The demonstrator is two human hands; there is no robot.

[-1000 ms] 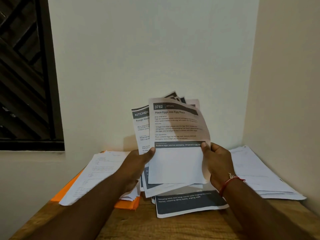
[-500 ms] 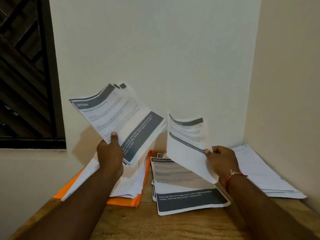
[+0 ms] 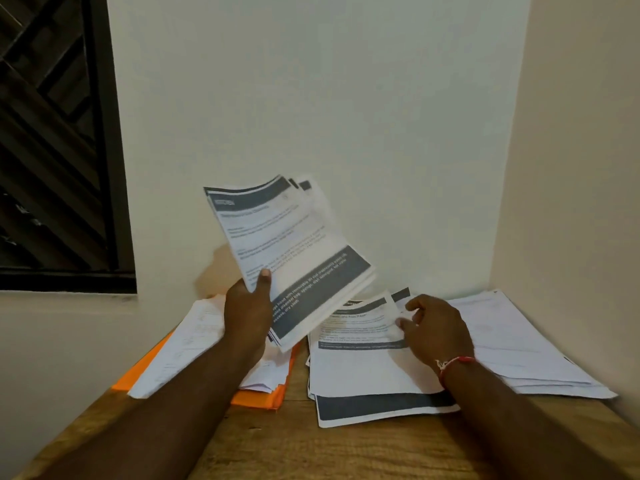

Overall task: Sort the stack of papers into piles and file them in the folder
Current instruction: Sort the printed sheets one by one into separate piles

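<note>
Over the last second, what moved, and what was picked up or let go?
The right hand pulled one grey-banded printed sheet off the sheaf of papers and laid it on the middle pile; its fingers are at the sheet's edge. The left hand swung the sheaf leftward, still gripping it. The orange folder and right-hand white paper pile stayed put.

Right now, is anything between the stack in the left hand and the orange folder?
Yes. Loose white sheets lie on the orange folder, covering all but its front and left edges. The left hand holds the stack in the air; the right hand is over the middle pile.
</note>
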